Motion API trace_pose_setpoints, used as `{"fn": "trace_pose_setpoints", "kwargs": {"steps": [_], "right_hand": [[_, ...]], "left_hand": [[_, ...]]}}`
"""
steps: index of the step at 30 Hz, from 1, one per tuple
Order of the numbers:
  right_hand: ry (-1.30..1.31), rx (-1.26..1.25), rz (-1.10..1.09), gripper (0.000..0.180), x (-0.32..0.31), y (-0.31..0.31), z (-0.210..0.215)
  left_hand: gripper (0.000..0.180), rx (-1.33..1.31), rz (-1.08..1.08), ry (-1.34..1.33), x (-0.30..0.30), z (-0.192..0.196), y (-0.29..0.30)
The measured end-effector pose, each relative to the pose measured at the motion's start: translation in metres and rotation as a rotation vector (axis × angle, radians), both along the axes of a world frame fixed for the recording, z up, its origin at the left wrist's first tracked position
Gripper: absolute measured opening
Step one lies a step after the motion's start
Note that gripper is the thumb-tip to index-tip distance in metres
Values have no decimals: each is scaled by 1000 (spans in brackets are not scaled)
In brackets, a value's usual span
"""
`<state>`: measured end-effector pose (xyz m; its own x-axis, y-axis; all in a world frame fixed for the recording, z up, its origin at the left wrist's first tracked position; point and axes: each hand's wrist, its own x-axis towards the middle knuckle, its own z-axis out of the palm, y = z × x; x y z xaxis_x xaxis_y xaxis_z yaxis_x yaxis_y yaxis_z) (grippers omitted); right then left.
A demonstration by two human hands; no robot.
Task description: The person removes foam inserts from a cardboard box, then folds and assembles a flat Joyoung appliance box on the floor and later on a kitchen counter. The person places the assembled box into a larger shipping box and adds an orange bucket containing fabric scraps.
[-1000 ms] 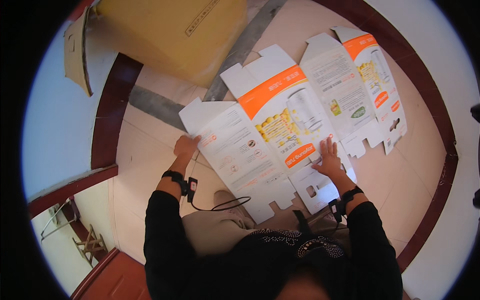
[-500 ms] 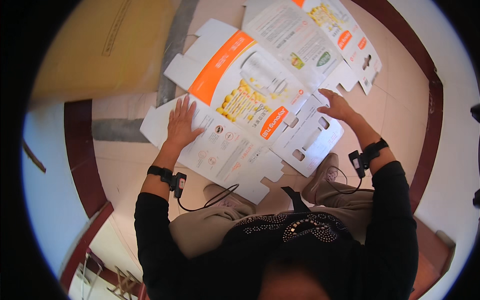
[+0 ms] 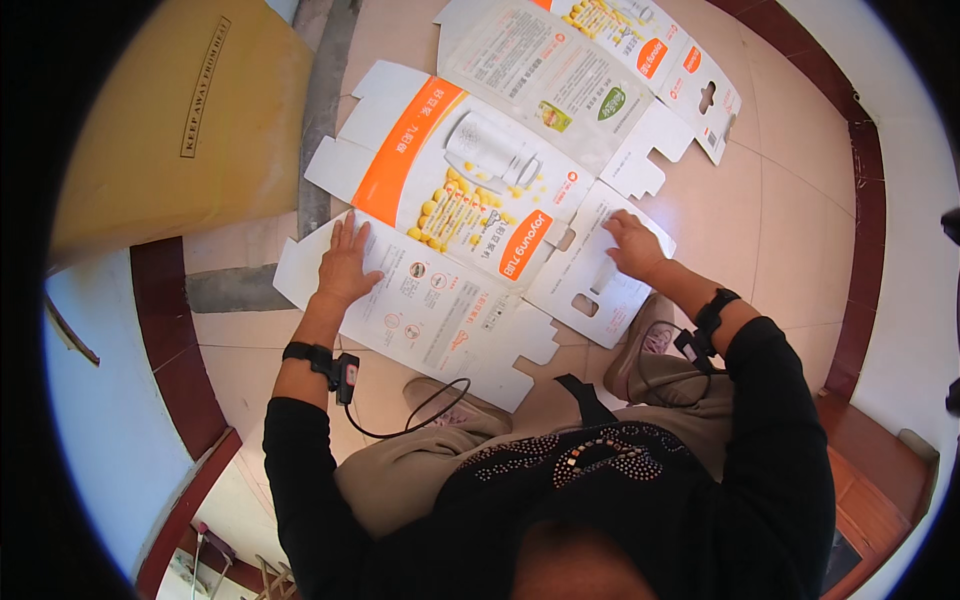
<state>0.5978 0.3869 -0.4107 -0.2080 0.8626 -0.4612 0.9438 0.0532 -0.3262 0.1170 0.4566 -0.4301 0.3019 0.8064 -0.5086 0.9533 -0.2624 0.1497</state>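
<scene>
Unfolded on the floor lies a flattened cardboard box [image 3: 480, 235], white with an orange band, a printed jug and yellow beans. Its panels, flaps and slots spread out toward the far right. My left hand [image 3: 347, 265] rests flat on its near left panel, fingers stretched out beside the orange band. On the right, my right hand [image 3: 635, 245] touches a white end flap [image 3: 590, 290] with handle cutouts, its fingers spread and slightly bent. Neither hand grips anything.
A big brown carton [image 3: 190, 130] stands at the far left. Pale tiles [image 3: 770, 220] with a grey strip [image 3: 235, 288] form the floor. Dark red skirting [image 3: 868, 200] runs along the white walls. A wooden cabinet [image 3: 870, 490] is at the lower right; my shoes are just below the cardboard.
My right hand has moved left and nearer, from the cardboard's right edge onto the end flap. My left hand stays flat on its panel. The whole view has shifted slightly.
</scene>
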Motion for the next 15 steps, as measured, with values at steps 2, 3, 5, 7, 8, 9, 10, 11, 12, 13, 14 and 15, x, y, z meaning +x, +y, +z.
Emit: {"fn": "trace_pose_setpoints", "kwargs": {"steps": [2,3,5,7,8,9,10,11,12,13,14,15], "right_hand": [[51,223,228,51,-22,7,2],[76,206,306,55,-30,10,2],[-19,80,338,56,-41,11,0],[-131,-3,348,56,-46,7,-4],[-150,12,369,57,-47,4,-7],[-168,31,391,57,-47,1,-9],[-178,73,397,57,-48,-3,-12],[-185,102,409,57,-49,-8,-14],[-232,86,410,57,-50,-12,-16],[-200,112,438,55,-52,-16,-18],[-209,93,456,53,-54,-18,-21],[-196,85,477,50,-56,-20,-23]], "left_hand": [[87,49,-3,-10,6,4,-1],[86,61,-33,-12,11,6,-2],[86,88,-87,-36,23,11,-5],[86,70,-108,-66,33,17,-8],[86,45,-114,-64,37,20,-9],[87,79,-131,-53,39,23,-12],[87,57,-133,-47,39,26,-14],[87,39,-130,-45,38,28,-17],[87,35,-124,-52,36,29,-21],[87,7,-123,-25,33,30,-24],[87,-7,-118,-8,29,28,-26],[87,-71,-101,22,26,26,-29]]}}
